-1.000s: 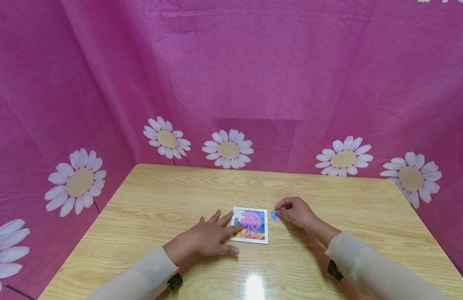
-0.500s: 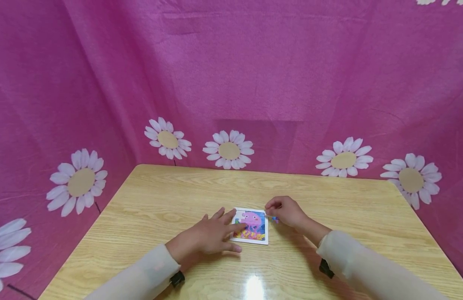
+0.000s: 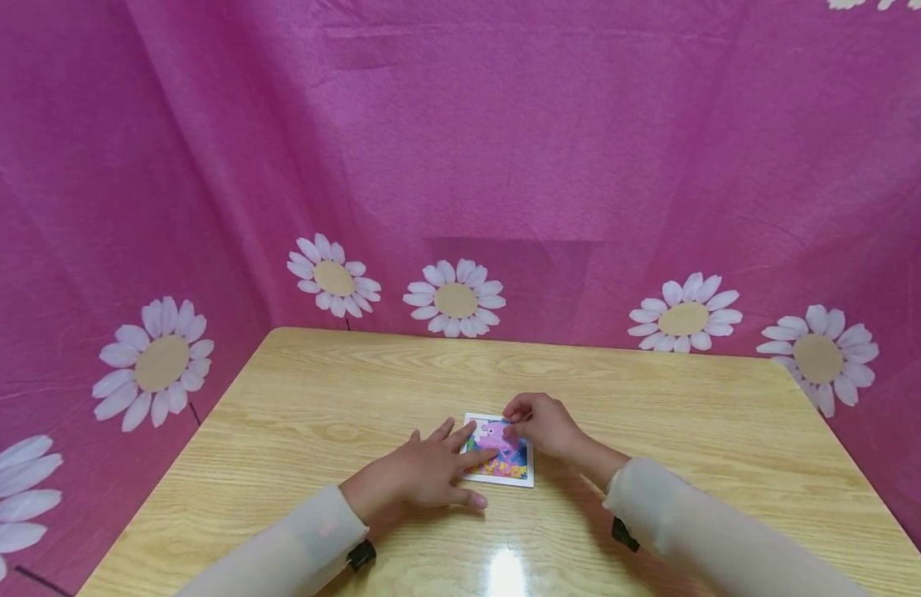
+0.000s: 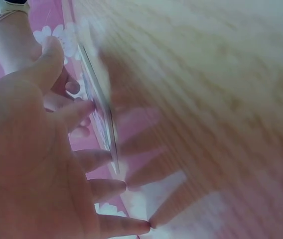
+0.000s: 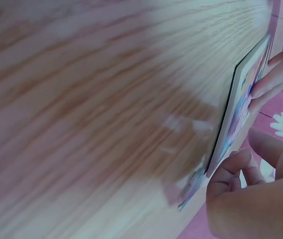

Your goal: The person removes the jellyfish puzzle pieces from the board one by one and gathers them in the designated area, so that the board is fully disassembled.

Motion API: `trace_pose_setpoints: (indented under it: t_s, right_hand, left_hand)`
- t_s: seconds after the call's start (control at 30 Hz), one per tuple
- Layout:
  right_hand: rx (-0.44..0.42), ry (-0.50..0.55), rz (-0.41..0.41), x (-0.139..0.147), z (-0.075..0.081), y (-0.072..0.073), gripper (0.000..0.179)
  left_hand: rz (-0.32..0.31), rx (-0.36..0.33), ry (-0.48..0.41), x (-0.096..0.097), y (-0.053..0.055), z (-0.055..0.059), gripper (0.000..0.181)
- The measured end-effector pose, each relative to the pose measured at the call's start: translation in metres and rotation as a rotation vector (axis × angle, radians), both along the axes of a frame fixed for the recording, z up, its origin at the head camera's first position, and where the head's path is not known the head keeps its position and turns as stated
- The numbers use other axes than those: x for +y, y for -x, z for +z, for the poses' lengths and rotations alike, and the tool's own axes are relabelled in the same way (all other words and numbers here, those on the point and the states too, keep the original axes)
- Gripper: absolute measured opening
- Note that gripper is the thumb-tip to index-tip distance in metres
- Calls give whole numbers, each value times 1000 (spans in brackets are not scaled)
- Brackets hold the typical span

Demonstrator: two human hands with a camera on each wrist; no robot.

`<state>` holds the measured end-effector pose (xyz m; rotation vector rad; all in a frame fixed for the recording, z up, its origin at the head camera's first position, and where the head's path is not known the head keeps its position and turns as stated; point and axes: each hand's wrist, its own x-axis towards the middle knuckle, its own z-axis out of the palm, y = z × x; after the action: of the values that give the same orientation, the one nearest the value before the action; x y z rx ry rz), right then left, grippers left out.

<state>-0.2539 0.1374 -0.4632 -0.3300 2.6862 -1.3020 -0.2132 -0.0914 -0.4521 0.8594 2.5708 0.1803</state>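
A square jigsaw puzzle with a white border and a pink sea creature lies on the table. A pale gap shows near its upper left corner. My left hand is spread, its fingers straight, with fingertips resting on the puzzle's left part and border. Over the puzzle's upper right corner hovers my right hand, its fingers bent. Thumb and fingertips stand close together in the right wrist view; whether they pinch a piece is hard to see. A small flat puzzle piece lies beside the frame, under the right hand.
The wooden table has a light glare near its front. A pink cloth with white daisies hangs behind it and along the left side. Dark wrist cameras sit under both sleeves.
My right hand has moved left from the loose piece beside the puzzle to above its upper right corner. The left hand has shifted slightly right, staying on the puzzle.
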Motion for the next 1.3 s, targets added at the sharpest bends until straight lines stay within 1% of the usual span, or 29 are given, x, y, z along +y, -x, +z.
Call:
trace_pose_setpoints:
  t_s: [0.1,0.33,0.57,0.77,1.03,1.3]
  right_hand:
    - [4,-13,8,-4,-1,0,16]
    - [-13,-55,-13,-9,-2,1,20]
    - [6,-106,-3,-11,-3,2,19]
    - [30,-126,12,-11,-3,2,21]
    - [6,-141,8,-13,-3,3,22]
    - [36,-185,22,-14,-3,1,19]
  left_hand:
    - [-3,-3,9,0,0,-1,77]
    - [-10,-5,20,-1,-1,1,77]
    - [-24,-7,32,-1,0,2,78]
    - [-29,-4,28,-1,-1,1,78]
    - [-36,10,30,-2,-2,0,80]
    - [-35,11,31,-1,-3,1,80]
